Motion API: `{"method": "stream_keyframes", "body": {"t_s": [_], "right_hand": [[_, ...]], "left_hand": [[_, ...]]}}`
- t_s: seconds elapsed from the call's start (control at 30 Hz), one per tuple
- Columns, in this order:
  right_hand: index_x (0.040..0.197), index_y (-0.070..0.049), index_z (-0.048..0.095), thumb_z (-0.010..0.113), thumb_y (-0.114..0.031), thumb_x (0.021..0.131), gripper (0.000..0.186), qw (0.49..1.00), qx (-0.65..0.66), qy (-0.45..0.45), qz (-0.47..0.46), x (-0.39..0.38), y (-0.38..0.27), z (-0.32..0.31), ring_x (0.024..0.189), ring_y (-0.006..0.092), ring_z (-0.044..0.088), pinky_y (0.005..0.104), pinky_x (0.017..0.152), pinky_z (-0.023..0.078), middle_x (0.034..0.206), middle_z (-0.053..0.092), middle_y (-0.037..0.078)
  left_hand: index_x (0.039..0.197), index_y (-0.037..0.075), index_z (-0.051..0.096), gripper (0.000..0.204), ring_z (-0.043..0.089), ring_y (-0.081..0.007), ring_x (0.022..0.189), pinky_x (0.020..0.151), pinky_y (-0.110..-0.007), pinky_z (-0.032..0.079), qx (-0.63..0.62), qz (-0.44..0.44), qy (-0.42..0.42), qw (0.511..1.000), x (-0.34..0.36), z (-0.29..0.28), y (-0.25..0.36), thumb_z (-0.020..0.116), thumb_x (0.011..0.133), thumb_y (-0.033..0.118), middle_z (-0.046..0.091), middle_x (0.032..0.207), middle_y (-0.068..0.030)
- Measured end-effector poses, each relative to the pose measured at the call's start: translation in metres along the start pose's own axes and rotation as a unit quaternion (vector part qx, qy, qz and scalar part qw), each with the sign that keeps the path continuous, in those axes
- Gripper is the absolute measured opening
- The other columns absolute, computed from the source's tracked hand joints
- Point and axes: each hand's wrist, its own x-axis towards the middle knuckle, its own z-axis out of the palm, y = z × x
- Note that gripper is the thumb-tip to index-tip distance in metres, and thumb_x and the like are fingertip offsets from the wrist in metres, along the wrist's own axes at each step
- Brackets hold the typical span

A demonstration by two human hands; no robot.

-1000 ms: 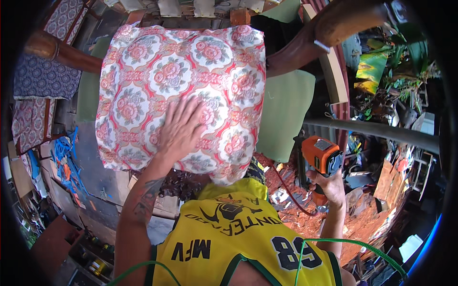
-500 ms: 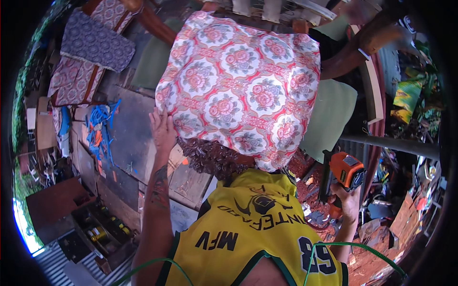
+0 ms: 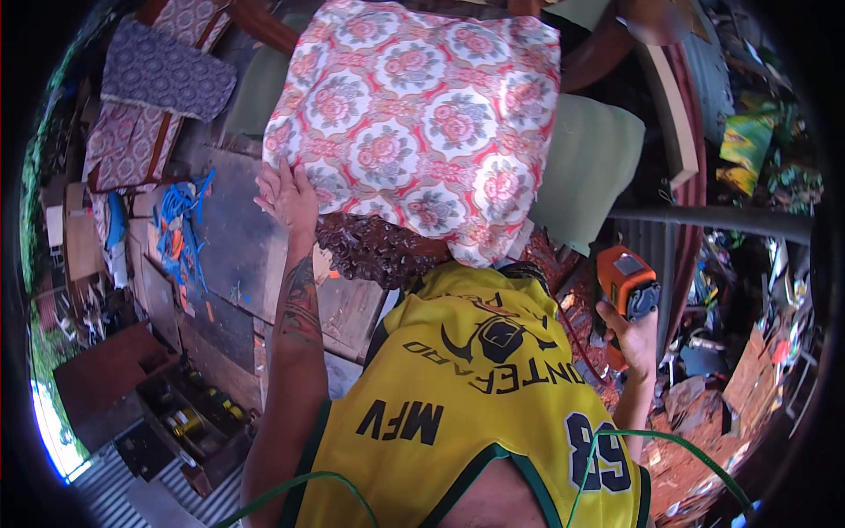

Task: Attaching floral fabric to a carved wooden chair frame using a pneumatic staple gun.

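A floral fabric [image 3: 414, 123] in red, white and grey is spread over a seat with a carved dark brown wooden frame [image 3: 378, 251]. My left hand [image 3: 289, 195] rests on the fabric's near left corner, fingers stretched out. Off to the right of the fabric, my right hand [image 3: 632, 339] is wrapped round the grip of an orange and black staple gun [image 3: 627, 282]. The tool is apart from the seat, and its lower part is partly covered by my fingers.
Green padded cushions [image 3: 590, 167] lie beyond the fabric on both sides. Blue straps [image 3: 180, 220] are heaped on a dark board at left. An open toolbox [image 3: 194, 414] stands lower left. Debris lies on reddish ground [image 3: 695, 466] at lower right. Another person's blurred arm shows at top right.
The fabric and seat now appear higher and further left in the picture, my left hand along with them. My right hand still grips the staple gun, now slightly turned and a little higher.
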Motion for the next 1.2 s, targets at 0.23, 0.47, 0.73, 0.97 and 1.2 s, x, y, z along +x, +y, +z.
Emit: {"method": "stream_keyframes", "body": {"t_s": [0.23,0.47,0.73,0.97,1.2], "right_hand": [[0.098,-0.001,0.072,0.084,-0.011,0.086,0.020,0.997,0.045,0.063,0.027,-0.032,0.008,0.029,0.054,0.0085,0.057,0.0283,0.051,0.045,0.072,0.066,-0.001],[0.101,-0.002,0.068,0.080,-0.006,0.085,0.020,0.992,0.027,0.120,0.011,-0.055,0.028,0.063,0.054,0.0083,0.057,0.0276,0.050,0.045,0.074,0.065,0.000],[0.107,0.000,0.074,0.085,-0.017,0.085,0.030,0.985,-0.017,0.149,0.090,-0.095,0.064,0.097,0.074,0.0170,0.066,0.0372,0.073,0.056,0.087,0.075,0.010],[0.110,0.000,0.074,0.084,-0.018,0.086,0.032,0.981,0.046,0.162,0.092,-0.108,0.095,0.108,0.080,0.0176,0.070,0.0370,0.077,0.057,0.092,0.077,0.011],[0.095,0.003,0.074,0.084,-0.016,0.085,0.024,0.982,0.044,0.185,0.010,-0.098,0.116,0.084,0.071,0.0199,0.073,0.0376,0.068,0.057,0.081,0.077,0.012]], "left_hand": [[0.170,0.024,0.019,0.072,0.008,-0.0452,0.162,0.127,-0.065,-0.002,0.034,0.205,-0.036,0.978,0.013,0.010,0.075,0.034,0.110,0.059,0.019,0.175,-0.0175],[0.168,0.023,0.029,0.062,0.017,-0.0364,0.162,0.129,-0.059,0.005,-0.035,0.494,-0.070,0.866,-0.011,0.020,0.159,0.035,0.111,0.048,0.028,0.173,-0.0098],[0.164,0.024,0.040,0.057,0.021,-0.0357,0.161,0.130,-0.059,0.006,-0.141,0.625,-0.122,0.758,-0.029,0.017,0.218,0.035,0.112,0.048,0.035,0.171,-0.0092],[0.127,0.017,0.075,0.031,0.055,-0.0316,0.137,0.118,-0.049,0.040,-0.185,0.658,-0.165,0.711,-0.029,-0.006,0.260,0.069,0.101,0.032,0.063,0.143,-0.0104],[0.143,0.012,0.063,0.042,0.043,-0.0409,0.149,0.123,-0.055,0.035,-0.136,0.685,-0.180,0.693,-0.065,-0.024,0.233,0.064,0.102,0.020,0.050,0.158,-0.0171]]}}
